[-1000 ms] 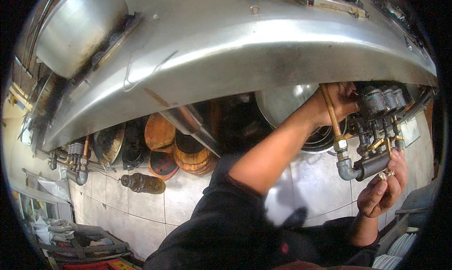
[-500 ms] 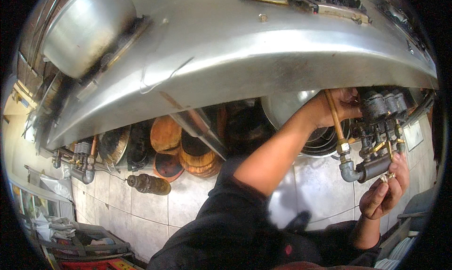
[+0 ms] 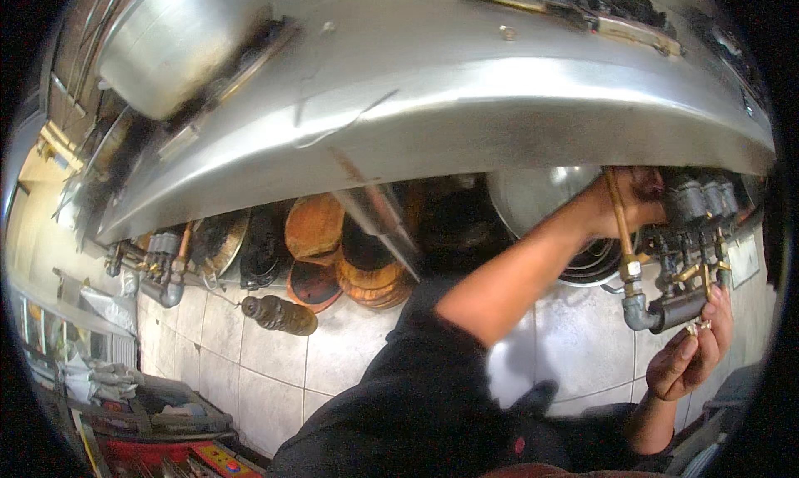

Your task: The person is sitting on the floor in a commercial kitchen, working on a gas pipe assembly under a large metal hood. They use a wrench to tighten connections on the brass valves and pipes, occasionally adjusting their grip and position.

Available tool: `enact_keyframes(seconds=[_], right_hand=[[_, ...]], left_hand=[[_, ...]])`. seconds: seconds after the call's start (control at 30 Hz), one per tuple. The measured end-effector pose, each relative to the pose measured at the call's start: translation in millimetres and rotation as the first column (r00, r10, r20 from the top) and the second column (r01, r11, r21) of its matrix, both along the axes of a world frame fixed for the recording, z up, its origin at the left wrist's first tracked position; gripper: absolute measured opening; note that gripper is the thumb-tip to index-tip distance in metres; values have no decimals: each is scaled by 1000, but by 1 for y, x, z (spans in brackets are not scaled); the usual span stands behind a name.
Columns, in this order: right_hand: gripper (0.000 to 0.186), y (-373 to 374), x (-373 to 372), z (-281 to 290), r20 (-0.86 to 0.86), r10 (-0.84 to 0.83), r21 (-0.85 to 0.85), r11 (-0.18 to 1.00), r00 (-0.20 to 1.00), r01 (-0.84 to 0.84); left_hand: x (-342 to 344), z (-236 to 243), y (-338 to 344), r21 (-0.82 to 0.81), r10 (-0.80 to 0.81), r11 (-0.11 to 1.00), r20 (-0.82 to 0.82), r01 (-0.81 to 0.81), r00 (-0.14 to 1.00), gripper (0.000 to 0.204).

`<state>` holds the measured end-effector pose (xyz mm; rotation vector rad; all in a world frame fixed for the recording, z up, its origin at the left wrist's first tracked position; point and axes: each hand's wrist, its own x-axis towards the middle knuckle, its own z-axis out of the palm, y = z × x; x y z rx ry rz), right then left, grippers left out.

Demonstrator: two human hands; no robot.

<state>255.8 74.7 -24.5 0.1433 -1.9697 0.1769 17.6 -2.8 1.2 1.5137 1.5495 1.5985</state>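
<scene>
Under the steel stove front, a gas manifold (image 3: 678,311) of dark pipe carries brass valves (image 3: 689,271) and several round black-grey cylindrical parts (image 3: 703,196). A brass pipe (image 3: 617,216) comes down to it through a grey elbow. My left hand (image 3: 628,199) reaches behind that pipe, beside the cylindrical parts. Its fingers are partly hidden and blurred. Below the valves, my right hand (image 3: 692,357) is closed, with a small pale shiny piece (image 3: 697,329) between the fingers. Its fingertips are close to the rightmost valve; contact is unclear.
A steel counter edge (image 3: 516,132) overhangs the hands. Large pots (image 3: 541,199) sit beneath it, with wooden blocks (image 3: 315,228) farther left. A dark bottle-shaped object (image 3: 280,315) lies near the tiled floor (image 3: 345,365). A big aluminium pot (image 3: 179,41) stands above left.
The whole view has shifted, so the scene sits a little more to the right and lower. Both hands keep about the same places at the manifold.
</scene>
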Motion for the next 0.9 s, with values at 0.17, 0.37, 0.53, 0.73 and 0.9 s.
enact_keyframes(seconds=[0.17,0.37,0.53,0.73,0.9], right_hand=[[23,2,2,-1,15,-13,12,1000,1000,13],[24,1,3,1,30,-27,33,999,999,26],[24,0,4,5,7,-13,40,999,1000,13],[19,-8,-6,6,-29,-55,-15,998,998,54],[14,-9,-11,14,-36,-12,-7,1000,999,12]], left_hand=[[0,-9,10,79,163,985,-109,-155,981,23],[2,-13,8,183,213,965,-122,-189,969,31],[7,-16,14,336,26,941,67,-47,997,23],[2,-21,12,165,273,956,-207,-242,939,25],[2,-32,16,230,-169,972,558,44,812,23]])
